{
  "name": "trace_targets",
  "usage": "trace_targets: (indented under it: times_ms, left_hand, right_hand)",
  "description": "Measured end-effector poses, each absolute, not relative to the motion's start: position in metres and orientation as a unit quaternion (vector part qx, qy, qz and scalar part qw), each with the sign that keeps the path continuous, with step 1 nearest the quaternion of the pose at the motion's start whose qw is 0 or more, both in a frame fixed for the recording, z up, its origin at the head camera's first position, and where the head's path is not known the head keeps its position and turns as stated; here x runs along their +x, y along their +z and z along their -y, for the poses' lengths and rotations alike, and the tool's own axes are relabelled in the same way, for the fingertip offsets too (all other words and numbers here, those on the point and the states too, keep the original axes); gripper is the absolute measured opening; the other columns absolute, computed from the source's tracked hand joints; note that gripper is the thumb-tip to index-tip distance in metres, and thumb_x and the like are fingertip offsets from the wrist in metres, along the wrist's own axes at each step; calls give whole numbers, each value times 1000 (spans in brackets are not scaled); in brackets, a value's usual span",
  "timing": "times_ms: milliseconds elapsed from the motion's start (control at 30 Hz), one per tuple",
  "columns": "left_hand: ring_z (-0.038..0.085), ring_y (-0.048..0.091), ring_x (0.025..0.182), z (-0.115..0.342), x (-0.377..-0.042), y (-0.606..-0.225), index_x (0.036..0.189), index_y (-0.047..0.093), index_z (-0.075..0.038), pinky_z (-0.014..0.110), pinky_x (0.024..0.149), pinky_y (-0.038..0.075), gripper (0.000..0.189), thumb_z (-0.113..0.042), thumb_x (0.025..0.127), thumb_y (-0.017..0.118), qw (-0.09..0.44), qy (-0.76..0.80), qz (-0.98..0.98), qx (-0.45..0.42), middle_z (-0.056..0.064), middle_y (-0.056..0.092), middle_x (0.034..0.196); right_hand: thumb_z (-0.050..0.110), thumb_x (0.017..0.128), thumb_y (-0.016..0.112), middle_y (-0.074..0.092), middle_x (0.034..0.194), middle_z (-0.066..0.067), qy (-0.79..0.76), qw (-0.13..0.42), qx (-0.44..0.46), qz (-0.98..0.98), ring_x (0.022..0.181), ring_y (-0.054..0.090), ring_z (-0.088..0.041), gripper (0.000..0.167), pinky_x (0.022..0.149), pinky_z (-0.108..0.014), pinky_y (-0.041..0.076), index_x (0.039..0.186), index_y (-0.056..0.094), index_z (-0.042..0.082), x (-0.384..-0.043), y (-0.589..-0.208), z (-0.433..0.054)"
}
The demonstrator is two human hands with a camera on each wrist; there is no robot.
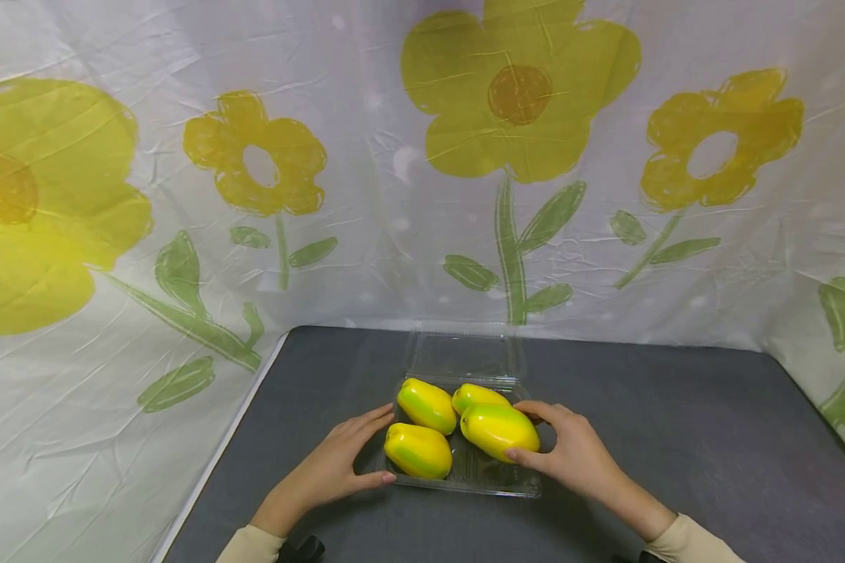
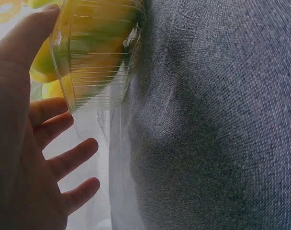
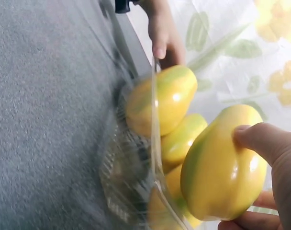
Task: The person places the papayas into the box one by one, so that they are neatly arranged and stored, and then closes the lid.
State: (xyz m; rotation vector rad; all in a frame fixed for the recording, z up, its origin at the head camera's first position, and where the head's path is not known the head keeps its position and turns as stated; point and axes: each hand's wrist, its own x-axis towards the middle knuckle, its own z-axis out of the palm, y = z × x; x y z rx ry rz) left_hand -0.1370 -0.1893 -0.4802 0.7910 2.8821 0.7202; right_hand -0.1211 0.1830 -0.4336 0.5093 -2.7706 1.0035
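Observation:
My right hand (image 1: 570, 446) holds a glossy yellow-green papaya (image 3: 224, 165) between thumb and fingers, tilted over the right part of a clear plastic clamshell box (image 1: 493, 486). Three more papayas lie in the box: one at the back left (image 1: 426, 405), one at the front left (image 1: 418, 451) and one at the back right (image 1: 477, 396), partly hidden by the held one. At the box's left side is my left hand (image 1: 334, 461), its fingers spread and loosely extended. In the left wrist view the thumb and fingertips are right at the ribbed wall and rim (image 2: 64, 91).
The box's transparent lid (image 1: 465, 356) stands folded back behind it, near the far edge of the dark grey tabletop (image 1: 676, 438). A pale cloth printed with yellow flowers (image 1: 366, 156) hangs behind the table and along its sides.

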Motion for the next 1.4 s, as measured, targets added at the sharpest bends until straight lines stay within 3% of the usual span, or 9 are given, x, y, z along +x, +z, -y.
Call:
trace_targets:
  times_ms: [333,767,1400]
  left_hand:
    - [28,37,147,190,-137,-481,154,36,-23,64,115,31,91,-74,82,59,34,243,-933,262,-7,29,164]
    - [27,37,147,190,-137,-482,154,36,-22,64,115,31,92,-75,82,57,30,242,-933,265,-6,29,164]
    - [27,37,147,190,-137,-481,154,36,-23,64,115,30,91,-74,82,59,34,250,-931,264,-7,28,164]
  right_hand:
    - [55,72,82,71,118,6,351,74,165,919,106,65,-17,60,86,-44,55,122,69,24,-116,-445,-172]
    - [58,66,85,67,103,15,326,113,155,926,95,50,-3,60,79,-29,49,113,73,23,-113,-462,-162]
    - [55,64,87,73,104,8,297,147,166,929,96,53,-6,60,86,-40,46,112,75,22,-112,-472,-158]
